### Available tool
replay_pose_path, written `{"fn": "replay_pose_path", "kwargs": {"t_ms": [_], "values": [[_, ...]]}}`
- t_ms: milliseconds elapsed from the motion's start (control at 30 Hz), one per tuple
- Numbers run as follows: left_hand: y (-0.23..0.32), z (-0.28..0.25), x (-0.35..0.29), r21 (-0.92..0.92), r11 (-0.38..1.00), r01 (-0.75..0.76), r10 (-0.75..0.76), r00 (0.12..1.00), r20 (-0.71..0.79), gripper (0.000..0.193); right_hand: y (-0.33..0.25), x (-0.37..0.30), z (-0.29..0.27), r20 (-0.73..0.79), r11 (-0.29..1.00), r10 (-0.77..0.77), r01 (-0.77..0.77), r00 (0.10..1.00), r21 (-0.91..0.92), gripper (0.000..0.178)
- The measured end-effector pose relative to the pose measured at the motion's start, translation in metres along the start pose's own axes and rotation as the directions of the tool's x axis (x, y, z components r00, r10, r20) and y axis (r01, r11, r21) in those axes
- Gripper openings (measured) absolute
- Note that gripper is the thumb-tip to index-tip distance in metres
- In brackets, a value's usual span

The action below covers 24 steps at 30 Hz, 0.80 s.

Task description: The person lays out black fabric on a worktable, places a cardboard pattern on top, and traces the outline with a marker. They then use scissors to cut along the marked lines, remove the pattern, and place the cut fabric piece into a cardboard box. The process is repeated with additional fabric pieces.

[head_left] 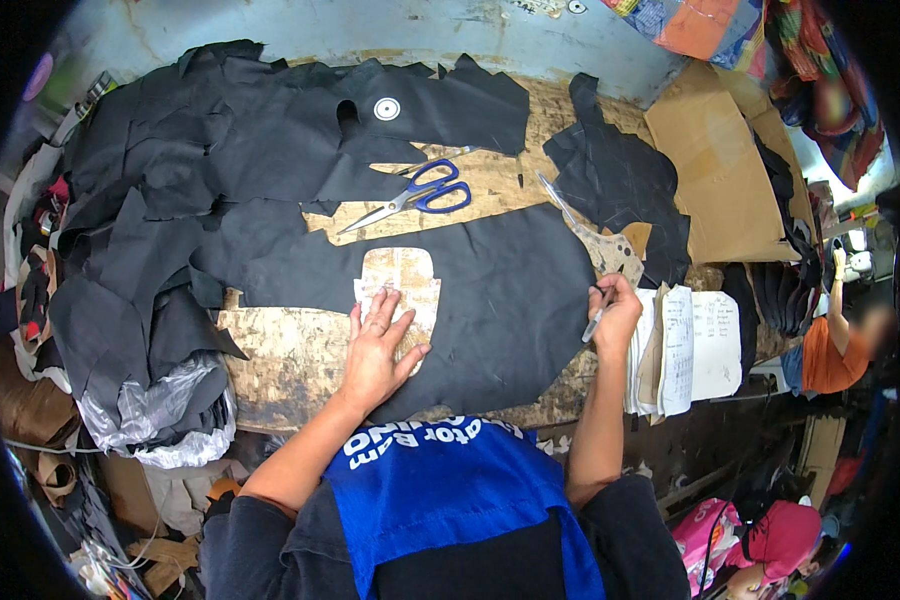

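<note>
My left hand [378, 345] lies flat with fingers spread on a worn cream pattern template [398, 266]. The template rests on a large black leather-like sheet [515, 310] and is partly hidden by my fingers. To the right, beside the sheet's edge, my right hand [618, 312] is closed around a slim pen-like tool [594, 324]; its exact kind is unclear. Just beyond that hand sits a curved, translucent piece with holes [615, 252]. Scissors with blue handles [440, 188] lie beyond the template, their blades pointing left.
Black sheets [260, 130] are heaped across the wooden table's [280, 350] left and back. Another dark piece [620, 165] lies at the back right, beside a cardboard box [715, 170]. Papers with handwriting [685, 350] sit at the right edge. Two other people are farther right.
</note>
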<state>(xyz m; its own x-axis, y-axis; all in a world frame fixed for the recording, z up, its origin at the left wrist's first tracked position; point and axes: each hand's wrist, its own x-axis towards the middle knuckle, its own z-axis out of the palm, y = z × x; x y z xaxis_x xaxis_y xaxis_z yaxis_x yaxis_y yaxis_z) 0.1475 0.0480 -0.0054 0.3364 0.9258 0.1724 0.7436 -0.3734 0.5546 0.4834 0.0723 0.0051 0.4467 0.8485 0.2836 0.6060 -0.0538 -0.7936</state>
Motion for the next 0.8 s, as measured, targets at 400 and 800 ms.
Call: {"fn": "replay_pose_path", "kwargs": {"t_ms": [400, 800], "values": [[0.002, 0.0, 0.001, -0.004, 1.0, 0.008, -0.008, 1.0, 0.012, 0.049, -0.049, -0.007, -0.036, -0.054, 0.949, -0.105, 0.116, 0.993, 0.295, 0.019], [-0.091, -0.065, 0.048, 0.292, 0.617, 0.731, -0.594, 0.676, -0.436, 0.092, 0.002, -0.015, -0.022, 0.061, 0.994, 0.112, -0.112, 0.992, 0.005, 0.015]]}}
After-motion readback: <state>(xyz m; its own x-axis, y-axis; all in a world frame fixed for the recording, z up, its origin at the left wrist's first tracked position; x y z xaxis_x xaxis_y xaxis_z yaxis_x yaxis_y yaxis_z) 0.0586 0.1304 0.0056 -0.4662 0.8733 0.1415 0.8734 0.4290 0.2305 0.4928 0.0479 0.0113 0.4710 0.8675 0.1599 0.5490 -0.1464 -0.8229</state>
